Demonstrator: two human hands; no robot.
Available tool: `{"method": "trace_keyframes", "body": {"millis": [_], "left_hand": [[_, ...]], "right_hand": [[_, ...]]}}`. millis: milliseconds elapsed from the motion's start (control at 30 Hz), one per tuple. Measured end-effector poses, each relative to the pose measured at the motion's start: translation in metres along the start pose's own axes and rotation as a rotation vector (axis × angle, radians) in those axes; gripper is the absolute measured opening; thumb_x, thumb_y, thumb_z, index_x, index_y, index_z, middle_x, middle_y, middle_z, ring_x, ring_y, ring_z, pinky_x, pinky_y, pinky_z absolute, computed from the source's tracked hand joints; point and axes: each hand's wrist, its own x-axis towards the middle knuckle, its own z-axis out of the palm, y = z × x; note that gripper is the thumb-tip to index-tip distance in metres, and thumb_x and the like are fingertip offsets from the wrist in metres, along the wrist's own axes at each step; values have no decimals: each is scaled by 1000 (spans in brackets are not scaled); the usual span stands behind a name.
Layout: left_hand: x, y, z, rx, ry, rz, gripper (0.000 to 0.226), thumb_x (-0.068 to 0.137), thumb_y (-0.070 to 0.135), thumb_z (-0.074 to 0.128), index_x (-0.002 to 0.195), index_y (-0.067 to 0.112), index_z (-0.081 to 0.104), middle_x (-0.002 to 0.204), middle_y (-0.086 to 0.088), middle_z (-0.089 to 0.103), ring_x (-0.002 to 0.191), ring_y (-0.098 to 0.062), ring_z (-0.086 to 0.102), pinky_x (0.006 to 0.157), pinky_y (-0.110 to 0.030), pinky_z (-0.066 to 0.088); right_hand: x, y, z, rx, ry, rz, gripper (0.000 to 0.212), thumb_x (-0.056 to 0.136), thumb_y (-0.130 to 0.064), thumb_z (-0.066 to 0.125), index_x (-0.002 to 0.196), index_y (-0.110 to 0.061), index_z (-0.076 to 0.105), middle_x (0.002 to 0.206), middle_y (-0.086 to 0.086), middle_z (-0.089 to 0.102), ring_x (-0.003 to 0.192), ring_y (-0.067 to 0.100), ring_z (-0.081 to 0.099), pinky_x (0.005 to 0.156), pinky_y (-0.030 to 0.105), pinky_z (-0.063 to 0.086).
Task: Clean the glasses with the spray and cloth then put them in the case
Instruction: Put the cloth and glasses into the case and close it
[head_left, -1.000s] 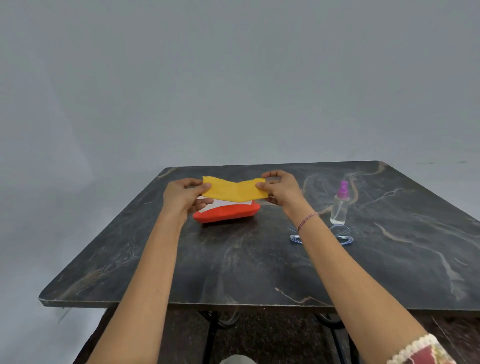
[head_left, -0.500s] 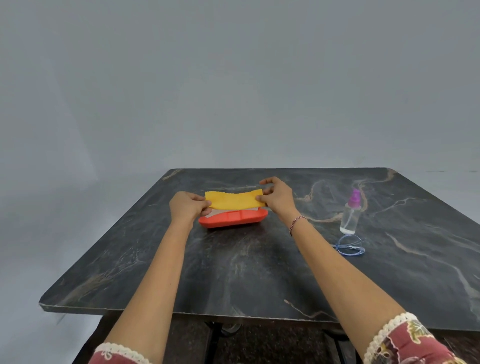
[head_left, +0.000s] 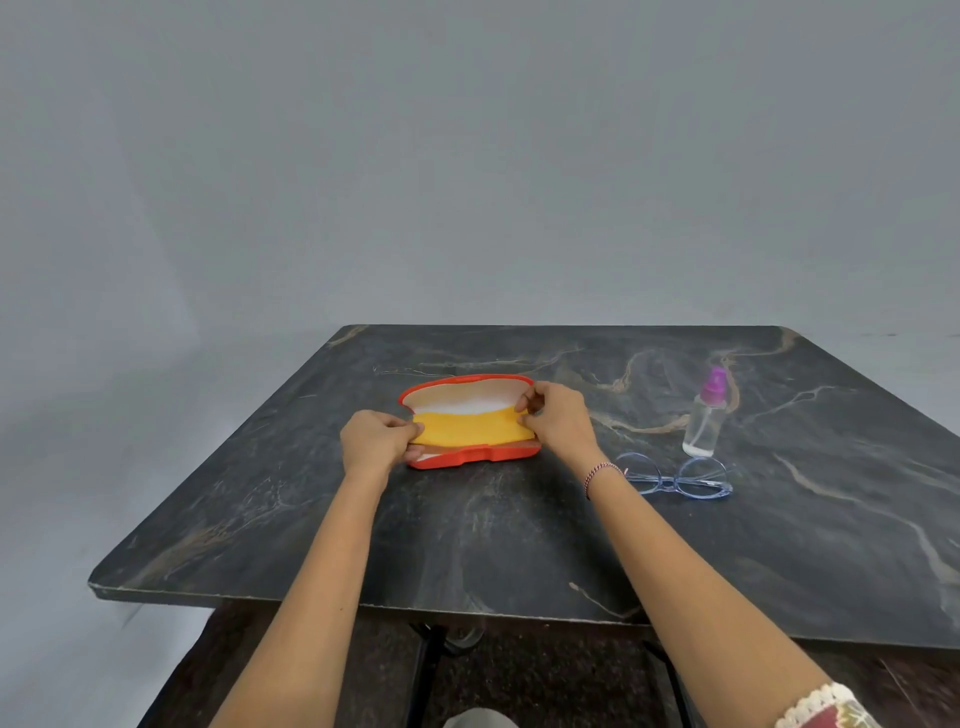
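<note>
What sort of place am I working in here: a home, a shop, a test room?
Probably a bare room set up for recording, not a lived-in one: a plain grey wall, one dark marble-patterned table, and at it the orange case, yellow cloth, spray bottle and glasses.

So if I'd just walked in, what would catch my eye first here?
The bright yellow cloth stands out first. The left hand and right hand pinch it at each end over the open red case, mid-table. To the right lie blue-framed glasses, and a clear spray bottle with a purple top stands just behind them.
</note>
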Motion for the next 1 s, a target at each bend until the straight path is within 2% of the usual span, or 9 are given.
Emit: {"method": "trace_keyframes", "body": {"millis": [100,167,267,367,433,567,700,867,1000], "left_hand": [[-6,-1,0,8,19,0,15,80,6,72,68,10,64,67,-10,66,45,-10,64,69,-28,58],[-10,-1,0,15,30,11,11,79,7,72,70,9,65,66,-8,66,41,-7,62,71,-29,58],[-12,-3,2,39,31,20,6,79,6,72,75,6,68,59,-3,66,39,-4,60,70,-29,58],[-15,-2,3,73,39,34,6,78,4,72,75,7,69,43,7,61,40,-4,61,68,-27,57],[-18,-1,3,109,51,45,6,77,2,71,77,8,70,50,4,64,50,-10,66,73,-32,59],[-20,-2,5,205,95,110,14,70,3,71,68,16,67,65,-5,69,65,-19,69,79,-36,57],[-24,-3,7,388,130,229,17,68,10,74,85,12,72,83,0,67,85,-19,63,83,-29,50],[-27,-2,8,485,109,256,29,64,26,84,88,16,71,89,-5,71,89,-22,66,84,-35,53],[-31,-1,10,544,85,297,39,63,27,85,98,15,72,96,-7,70,94,-25,64,86,-35,50]], "right_hand": [[-5,3,2,22,18,-19,29,76,7,60,69,-21,64,79,1,65,69,11,54,70,23,45],[-9,4,4,8,36,-27,28,80,5,57,74,-18,72,88,3,70,75,12,57,81,25,47],[-13,2,5,-101,35,-49,26,85,2,52,92,-10,75,99,6,71,93,19,62,90,26,44],[-15,1,4,-195,-4,-75,27,85,0,53,104,-9,71,104,8,70,99,22,62,92,28,44],[-16,1,4,-248,-28,-79,29,85,1,54,108,-9,69,106,9,70,99,23,62,92,29,44],[-19,-1,6,-334,-44,-91,32,85,4,50,106,-9,70,107,10,68,98,25,62,91,31,45],[-22,-1,9,-385,-39,-102,34,88,1,47,114,-11,66,114,11,63,103,28,59,92,33,44],[-27,-4,8,-471,-20,-102,29,87,1,46,109,-6,64,111,13,62,100,30,60,84,35,46],[-30,-6,3,-520,-16,-84,26,89,3,47,109,-5,61,112,14,62,101,30,60,84,34,46]]}}
